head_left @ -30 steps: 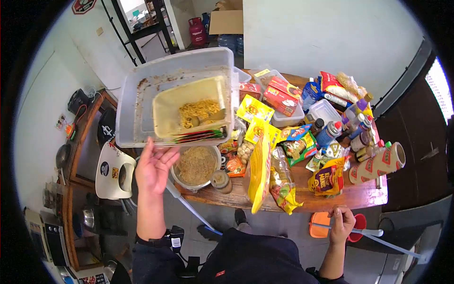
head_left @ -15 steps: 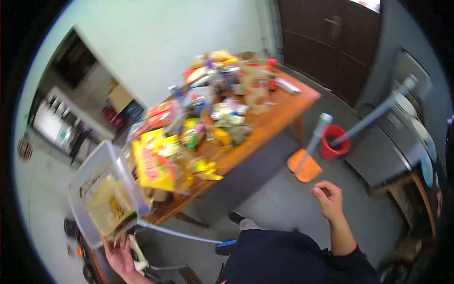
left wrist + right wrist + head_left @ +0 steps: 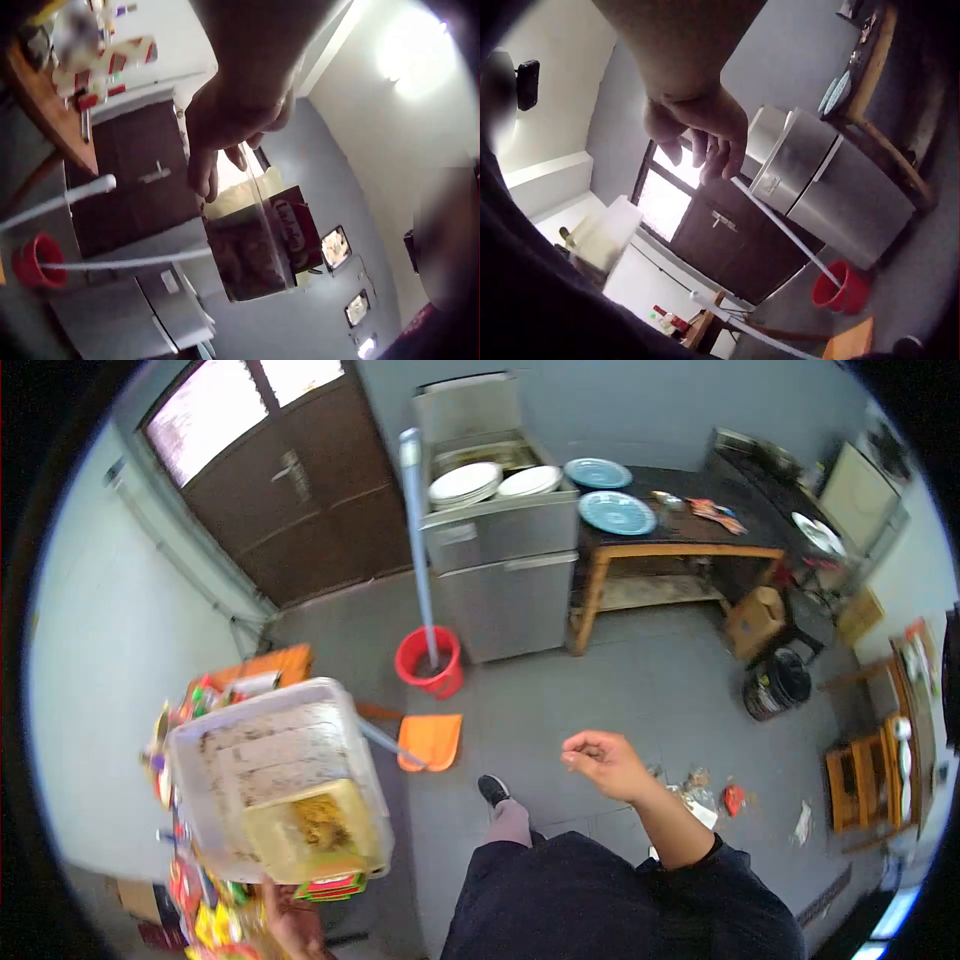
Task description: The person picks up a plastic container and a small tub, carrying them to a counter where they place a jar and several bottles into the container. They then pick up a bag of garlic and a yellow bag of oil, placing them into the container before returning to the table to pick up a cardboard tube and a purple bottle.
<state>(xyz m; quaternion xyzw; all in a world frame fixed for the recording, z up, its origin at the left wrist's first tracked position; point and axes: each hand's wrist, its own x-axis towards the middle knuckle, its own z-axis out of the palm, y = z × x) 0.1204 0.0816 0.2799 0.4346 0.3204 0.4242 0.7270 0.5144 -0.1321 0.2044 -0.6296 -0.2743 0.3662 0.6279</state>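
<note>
My left hand grips a large translucent plastic tub by its near edge, tilted so its stained inside faces me. In the tub lies a smaller pale yellow container with yellow crumbly bits in it. Packets with red and green edges show beside that container. From the left wrist view, the left hand is over the tub's edge, and a dark red lettered pack appears by the wall. My right hand hangs in the air over the floor, fingers loosely curled, holding nothing.
A wooden table crowded with food packs is at left, partly behind the tub. A red bucket with a pole and an orange dustpan stand ahead. Beyond are a steel cabinet with plates and a dark-topped table. Litter lies at right.
The view has swung right, away from the food-covered table toward the door, steel cabinet and floor. The left hand has carried the tub along; the right hand stays empty.
</note>
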